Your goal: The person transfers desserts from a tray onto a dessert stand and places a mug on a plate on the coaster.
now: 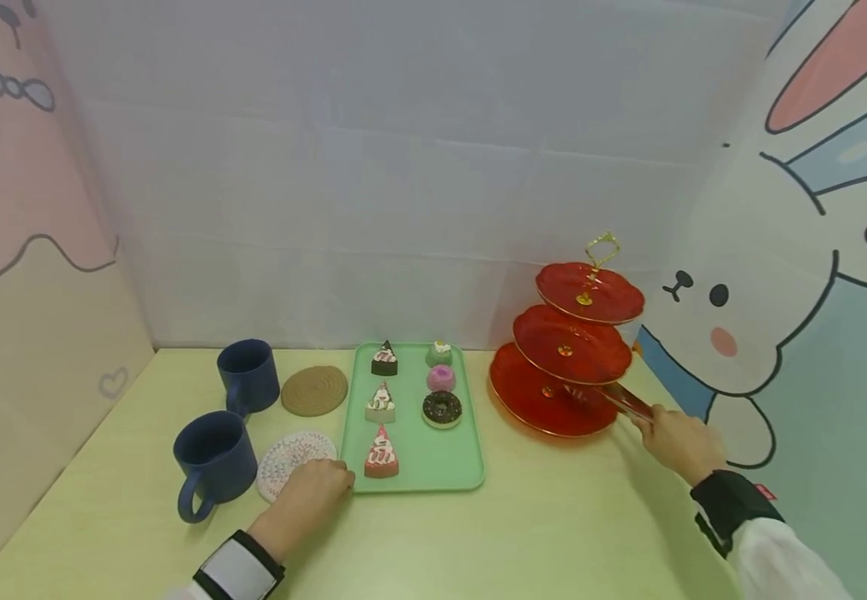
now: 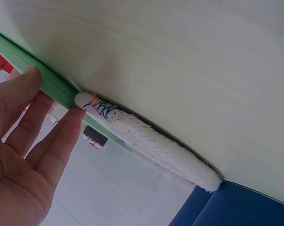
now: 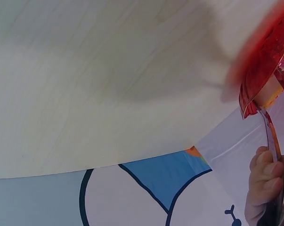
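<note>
Your left hand (image 1: 309,496) pinches the near-left corner of the tray (image 1: 433,467); your right hand (image 1: 679,442) grips tongs (image 1: 629,403), which, raised early, could knock the middle plate (image 1: 598,354) of the stand (image 1: 510,392).

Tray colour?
Light green; the tray shows best in the head view.

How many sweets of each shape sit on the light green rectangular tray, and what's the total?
Wedge-shaped cake slices: 3
Dark-topped ring doughnut: 1
Small rounded sweets, one pink, one green: 2
Total on the tray: 6
</note>
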{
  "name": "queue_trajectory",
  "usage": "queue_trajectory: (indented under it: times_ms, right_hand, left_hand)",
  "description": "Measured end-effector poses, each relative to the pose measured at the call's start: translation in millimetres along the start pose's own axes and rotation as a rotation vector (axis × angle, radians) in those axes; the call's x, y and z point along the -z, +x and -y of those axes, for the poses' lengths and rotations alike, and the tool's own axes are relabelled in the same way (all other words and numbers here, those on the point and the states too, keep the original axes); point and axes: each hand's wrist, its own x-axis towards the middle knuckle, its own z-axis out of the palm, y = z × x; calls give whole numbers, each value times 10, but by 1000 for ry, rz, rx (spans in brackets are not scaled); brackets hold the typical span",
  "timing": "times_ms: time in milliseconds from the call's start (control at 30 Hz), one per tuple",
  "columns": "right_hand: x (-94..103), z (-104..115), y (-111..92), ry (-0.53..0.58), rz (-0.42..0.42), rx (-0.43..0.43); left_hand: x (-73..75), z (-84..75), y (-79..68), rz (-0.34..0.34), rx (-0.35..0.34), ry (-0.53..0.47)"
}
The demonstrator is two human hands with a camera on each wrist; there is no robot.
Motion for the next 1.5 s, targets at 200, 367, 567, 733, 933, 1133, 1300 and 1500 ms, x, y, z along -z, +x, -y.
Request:
queue_trajectory:
  times_ms: [200, 367, 567, 733, 933, 1133, 1300, 1500]
  right_hand:
    - [-52, -21, 1, -12, 7, 14]
    - [-71, -35, 6, -6, 21, 17]
    - [-69, -38, 7, 7, 33, 1]
    - [-59, -39, 11, 28, 74, -21]
    - [-51, -25, 13, 38, 90, -19]
    - [-57, -21, 9, 16, 58, 8]
    - [-54, -24, -6, 11, 56, 22]
    - [-35, 0, -22, 28, 58, 21]
  left_hand:
    - [-12, -30, -8, -7, -19, -8]
    - [-23, -43, 0, 11, -9, -9]
    - [-19, -53, 5, 11, -3, -7]
    - [9, -56, 3, 4, 10, -7]
    - [26, -60, 4, 26, 26, -10]
    - [16, -60, 3, 32, 38, -12]
    - [19, -48, 1, 40, 42, -14]
    - [27, -40, 12, 67, 73, -24]
